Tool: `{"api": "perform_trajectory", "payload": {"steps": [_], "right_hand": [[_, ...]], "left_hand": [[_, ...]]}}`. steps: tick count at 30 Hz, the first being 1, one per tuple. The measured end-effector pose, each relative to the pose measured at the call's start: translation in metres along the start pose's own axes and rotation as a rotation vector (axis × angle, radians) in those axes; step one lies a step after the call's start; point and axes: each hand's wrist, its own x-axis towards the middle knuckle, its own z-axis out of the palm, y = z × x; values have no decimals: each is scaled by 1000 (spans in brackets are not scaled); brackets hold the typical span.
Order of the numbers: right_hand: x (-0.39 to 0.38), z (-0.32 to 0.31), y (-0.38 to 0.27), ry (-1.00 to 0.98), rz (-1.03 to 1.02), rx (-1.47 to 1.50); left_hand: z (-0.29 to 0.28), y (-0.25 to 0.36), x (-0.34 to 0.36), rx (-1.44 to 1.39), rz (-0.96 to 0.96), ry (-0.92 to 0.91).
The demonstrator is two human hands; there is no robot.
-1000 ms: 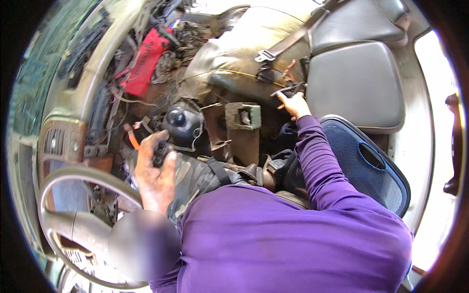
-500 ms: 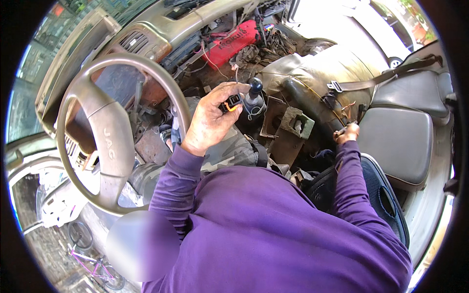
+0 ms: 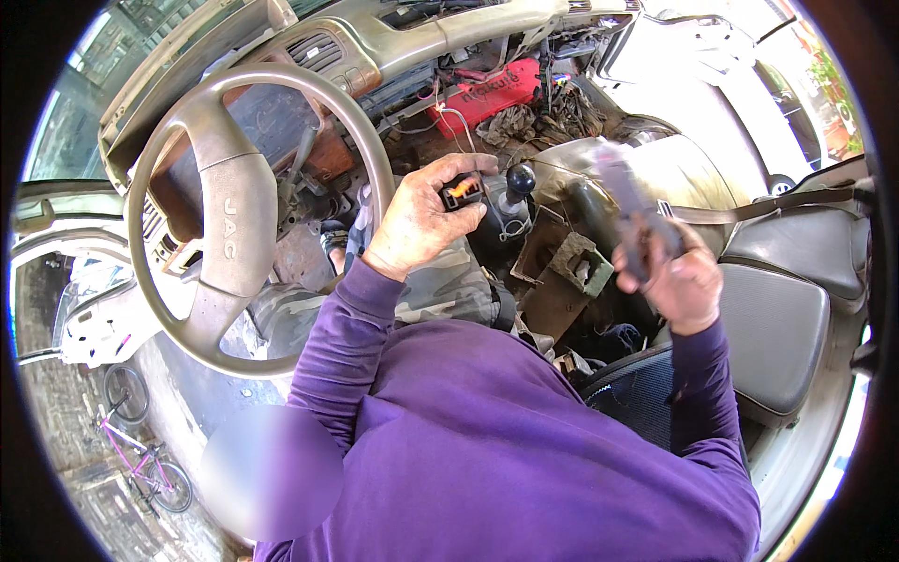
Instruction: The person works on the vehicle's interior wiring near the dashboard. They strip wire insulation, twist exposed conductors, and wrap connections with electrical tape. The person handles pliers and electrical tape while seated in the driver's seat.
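Note:
My left hand pinches a small black plastic connector with an orange piece in its face. A pale wire runs up behind the fingers toward the dashboard. Just right of these fingers stands the gear lever with a round black knob. My right hand, raised in front of the passenger seats, is closed on a long dark tool. Motion blurs this tool, so its kind cannot be made out. It points up and away from me.
At left is the steering wheel. The dashboard is opened up, with loose wires and a red bag below. A broken console piece lies beside the lever. Right are grey seats and a seat belt.
My right hand has lifted from beside the passenger seat, bringing up the long dark tool. The connector in my left hand has turned, showing its orange piece in front. The whole view has shifted.

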Motion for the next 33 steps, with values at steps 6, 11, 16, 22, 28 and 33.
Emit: {"api": "perform_trajectory", "payload": {"steps": [6, 11, 16, 22, 28, 33], "right_hand": [[15, 34, 27, -152, 152, -101], [28, 51, -20, -364, -209, -1226], [24, 82, -30, -473, -457, -1889], [28, 98, -29, -521, -461, -2025], [28, 101, -31, -535, -489, -2057], [34, 102, -32, -569, -504, -2070]], "left_hand": [[-1, -4, 2, 67, 73, -13], [-1, 1, 3, 88, -68, -94], [1, -10, 0, 132, 74, -73], [1, -13, 0, 150, 75, -91], [5, -11, 1, 209, 70, -82], [7, -13, 2, 237, 76, -84]]}}
